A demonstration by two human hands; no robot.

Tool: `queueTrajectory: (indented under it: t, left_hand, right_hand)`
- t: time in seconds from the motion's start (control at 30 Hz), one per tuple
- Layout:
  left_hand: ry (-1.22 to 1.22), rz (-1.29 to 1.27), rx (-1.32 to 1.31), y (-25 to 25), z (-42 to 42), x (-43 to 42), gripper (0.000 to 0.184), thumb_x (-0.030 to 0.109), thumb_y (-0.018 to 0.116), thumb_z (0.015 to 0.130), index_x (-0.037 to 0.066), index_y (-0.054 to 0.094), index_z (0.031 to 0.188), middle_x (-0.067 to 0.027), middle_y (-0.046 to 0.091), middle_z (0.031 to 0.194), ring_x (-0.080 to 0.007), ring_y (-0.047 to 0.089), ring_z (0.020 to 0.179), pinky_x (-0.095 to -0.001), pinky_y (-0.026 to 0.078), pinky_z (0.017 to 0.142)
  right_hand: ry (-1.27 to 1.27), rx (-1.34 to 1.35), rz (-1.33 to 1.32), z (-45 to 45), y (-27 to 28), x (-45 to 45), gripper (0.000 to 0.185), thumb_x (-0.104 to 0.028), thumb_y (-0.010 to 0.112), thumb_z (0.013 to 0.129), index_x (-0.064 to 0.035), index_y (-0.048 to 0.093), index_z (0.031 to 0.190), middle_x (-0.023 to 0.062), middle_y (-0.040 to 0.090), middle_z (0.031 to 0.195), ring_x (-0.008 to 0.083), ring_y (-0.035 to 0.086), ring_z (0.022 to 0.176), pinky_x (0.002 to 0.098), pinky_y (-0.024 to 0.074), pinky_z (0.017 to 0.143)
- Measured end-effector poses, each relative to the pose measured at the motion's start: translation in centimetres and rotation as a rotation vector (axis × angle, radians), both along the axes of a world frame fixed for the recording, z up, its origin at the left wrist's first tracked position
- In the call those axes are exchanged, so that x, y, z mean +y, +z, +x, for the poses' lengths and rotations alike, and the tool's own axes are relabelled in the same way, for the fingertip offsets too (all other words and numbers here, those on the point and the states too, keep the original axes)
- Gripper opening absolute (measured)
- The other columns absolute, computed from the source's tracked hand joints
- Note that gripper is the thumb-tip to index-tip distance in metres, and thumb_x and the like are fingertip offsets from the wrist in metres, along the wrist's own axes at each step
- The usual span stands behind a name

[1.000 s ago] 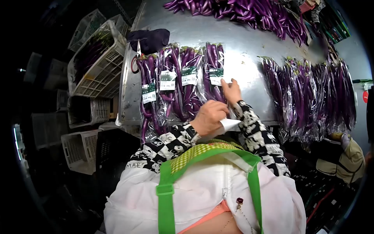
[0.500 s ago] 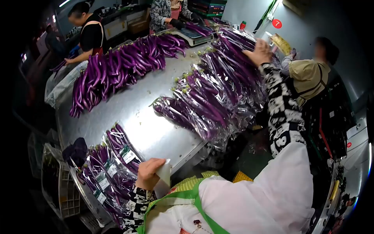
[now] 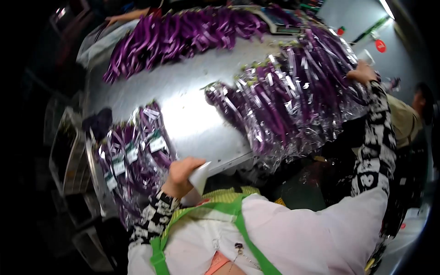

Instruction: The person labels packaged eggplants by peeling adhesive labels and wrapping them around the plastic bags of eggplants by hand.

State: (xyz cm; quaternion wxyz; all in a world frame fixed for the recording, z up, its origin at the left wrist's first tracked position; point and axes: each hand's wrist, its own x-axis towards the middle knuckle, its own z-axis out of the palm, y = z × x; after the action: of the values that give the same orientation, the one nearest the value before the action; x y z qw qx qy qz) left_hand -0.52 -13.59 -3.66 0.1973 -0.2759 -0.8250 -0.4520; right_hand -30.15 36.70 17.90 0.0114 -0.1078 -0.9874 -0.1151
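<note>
My left hand (image 3: 181, 176) is closed around a white paper-like piece (image 3: 200, 178) at the table's near edge. Just left of it lie bagged long purple eggplants (image 3: 137, 158) with white-and-green labels (image 3: 157, 144). My right hand (image 3: 364, 73) reaches to the far right end of a row of clear-bagged eggplants (image 3: 275, 103). Its fingers are blurred at the bags, and a white object (image 3: 366, 57) sits right by them; whether the hand grips either is unclear.
Loose eggplants (image 3: 183, 36) line the far side of the metal table (image 3: 183, 98), near a scale (image 3: 282, 28). A dark cloth (image 3: 97, 123) lies at the left edge, beside a crate (image 3: 75, 160). Another person (image 3: 403, 117) is at the right.
The view has swung, moving the table up in frame. My right hand has gone from spread over the bags to beside the white object. My left hand still holds the white piece.
</note>
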Motion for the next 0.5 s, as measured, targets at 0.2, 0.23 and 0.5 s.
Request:
queueTrajectory:
  t: [0.2,0.23,0.5]
  left_hand:
    - [-0.067,0.112,-0.041,0.6,-0.2,2.2,0.031,0.001,0.073,0.070,0.000,0.062,0.099,-0.0119,0.062,0.077,-0.0248,0.063,0.066,-0.0326,0.048,0.054]
    - [-0.106,0.140,-0.066,0.4,0.1,2.3,0.030,0.001,0.073,0.070,0.000,0.062,0.098,-0.0119,0.063,0.078,-0.0253,0.063,0.066,-0.0327,0.048,0.054]
    - [-0.129,0.225,-0.179,-1.3,1.6,2.1,0.028,0.004,0.075,0.070,0.003,0.064,0.096,-0.0091,0.064,0.082,-0.0234,0.064,0.067,-0.0307,0.048,0.057]
  right_hand:
    - [0.175,0.218,-0.050,7.3,-2.6,-11.5,0.045,-0.033,0.062,0.066,0.0035,0.056,0.091,0.0251,0.063,0.091,0.0417,0.061,0.091,0.0456,0.0462,0.081]
    - [0.181,0.217,-0.119,8.1,-3.7,-12.7,0.046,-0.034,0.063,0.066,0.0035,0.055,0.090,0.0249,0.063,0.089,0.0416,0.061,0.089,0.0459,0.0464,0.080]
    - [0.156,-0.172,-1.057,12.7,-21.6,-22.7,0.044,-0.027,0.075,0.063,0.0029,0.055,0.089,0.0146,0.063,0.084,0.0223,0.061,0.072,0.0345,0.0494,0.069]
